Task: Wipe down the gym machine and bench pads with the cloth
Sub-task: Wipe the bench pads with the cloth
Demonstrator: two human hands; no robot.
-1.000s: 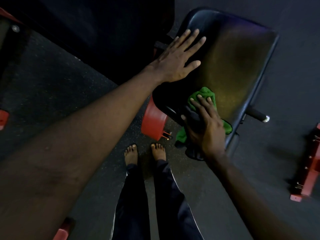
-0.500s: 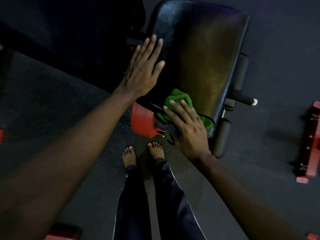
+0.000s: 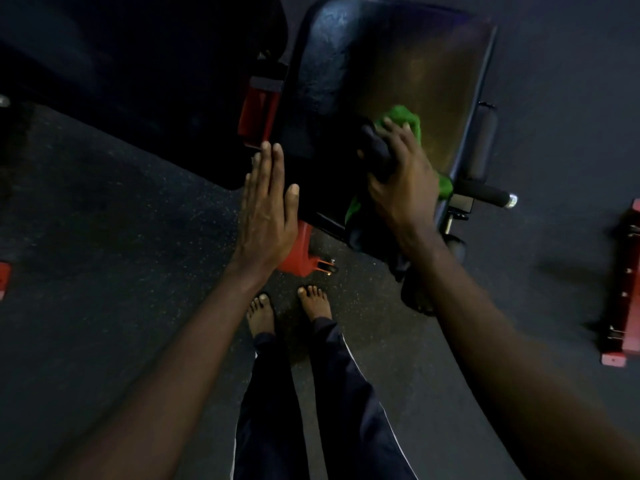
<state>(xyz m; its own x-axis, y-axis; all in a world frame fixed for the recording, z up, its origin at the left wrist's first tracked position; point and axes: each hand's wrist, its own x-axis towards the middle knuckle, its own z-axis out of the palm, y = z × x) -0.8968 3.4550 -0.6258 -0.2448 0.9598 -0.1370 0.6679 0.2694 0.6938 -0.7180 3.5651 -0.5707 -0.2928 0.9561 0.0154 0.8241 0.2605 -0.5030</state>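
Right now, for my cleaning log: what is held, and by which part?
The right hand grips the cloth by its bunched middle, against the bench pad; the left hand, flat, holds nothing.

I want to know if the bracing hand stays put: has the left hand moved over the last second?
Yes. Against the black pad, the left hand has slid toward the person, from the pad's far left part to its near left corner.

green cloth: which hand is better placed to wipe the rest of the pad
Right. The right hand grips the green cloth on the black pad; the left hand is flat at the pad's left edge, holding nothing.
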